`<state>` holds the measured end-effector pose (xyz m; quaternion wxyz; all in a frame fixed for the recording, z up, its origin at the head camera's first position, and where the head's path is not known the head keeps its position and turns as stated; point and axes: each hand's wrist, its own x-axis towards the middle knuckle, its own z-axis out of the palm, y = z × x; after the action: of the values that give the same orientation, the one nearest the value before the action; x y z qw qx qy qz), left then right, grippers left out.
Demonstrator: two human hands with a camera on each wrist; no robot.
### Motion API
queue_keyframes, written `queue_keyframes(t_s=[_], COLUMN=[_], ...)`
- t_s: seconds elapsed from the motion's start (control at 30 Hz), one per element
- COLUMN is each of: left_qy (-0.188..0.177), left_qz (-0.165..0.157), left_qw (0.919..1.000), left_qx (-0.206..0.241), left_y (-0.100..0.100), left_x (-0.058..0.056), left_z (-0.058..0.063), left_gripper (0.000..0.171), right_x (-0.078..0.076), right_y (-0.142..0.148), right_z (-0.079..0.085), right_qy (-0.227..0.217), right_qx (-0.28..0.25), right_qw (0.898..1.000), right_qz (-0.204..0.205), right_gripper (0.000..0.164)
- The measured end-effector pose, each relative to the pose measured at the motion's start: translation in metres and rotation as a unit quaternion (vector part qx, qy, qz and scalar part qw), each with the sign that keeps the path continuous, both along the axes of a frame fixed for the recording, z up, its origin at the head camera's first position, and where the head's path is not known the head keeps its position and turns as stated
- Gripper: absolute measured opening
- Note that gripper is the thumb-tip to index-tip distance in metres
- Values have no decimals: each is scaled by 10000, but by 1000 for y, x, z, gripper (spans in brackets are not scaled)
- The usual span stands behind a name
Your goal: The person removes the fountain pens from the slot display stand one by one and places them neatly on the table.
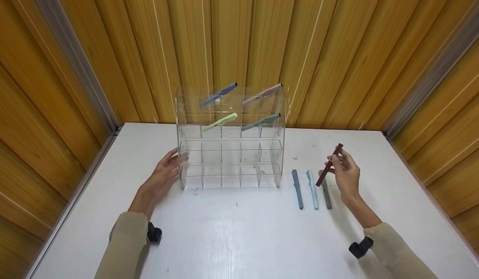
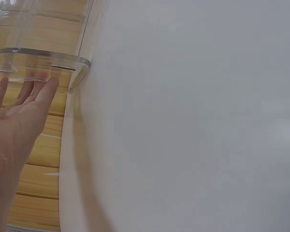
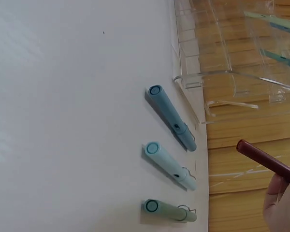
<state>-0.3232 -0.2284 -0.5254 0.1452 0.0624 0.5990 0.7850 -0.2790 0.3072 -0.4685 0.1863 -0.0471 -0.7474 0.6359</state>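
Observation:
A dark red pen point(image 1: 329, 166) is pinched between the thumb and fingers of my right hand point(image 1: 347, 174), raised over the right side of the table. My left hand point(image 1: 162, 174) touches the left side of a clear tiered pen rack point(image 1: 231, 170), its fingers fairly straight against the wall in the left wrist view. Four pens lean in the rack's upper tiers: a blue pen point(image 1: 219, 95), a pink pen point(image 1: 263, 94), a light green pen point(image 1: 220, 122) and a teal pen point(image 1: 261, 121). The lower tiers show bare dividers.
Right of the rack a grey-blue pen point(image 1: 297, 189), a light blue pen point(image 1: 312, 190) and a grey-green pen point(image 1: 326, 193) lie side by side on the white table point(image 1: 231, 232). Yellow wood-patterned walls point(image 1: 231, 46) enclose the back and sides.

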Motion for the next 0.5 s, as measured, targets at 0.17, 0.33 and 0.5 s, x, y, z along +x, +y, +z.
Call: queue_keyframes(t_s=[0.17, 0.33, 0.5], left_qy=[-2, 238, 363], left_qz=[126, 125, 69], left_qw=[9999, 9988, 9970], left_qx=[-11, -417, -678], left_y=[-1, 0, 0], left_x=[-5, -11, -13], left_z=[4, 10, 16], left_gripper=[69, 68, 68], right_x=[-3, -8, -10], right_y=[18, 35, 50], right_z=[1, -3, -10], right_qy=[-530, -996, -1398], right_qx=[338, 642, 969], right_qw=[9979, 9925, 9848], right_qz=[-178, -313, -345], right_gripper=[45, 49, 51])
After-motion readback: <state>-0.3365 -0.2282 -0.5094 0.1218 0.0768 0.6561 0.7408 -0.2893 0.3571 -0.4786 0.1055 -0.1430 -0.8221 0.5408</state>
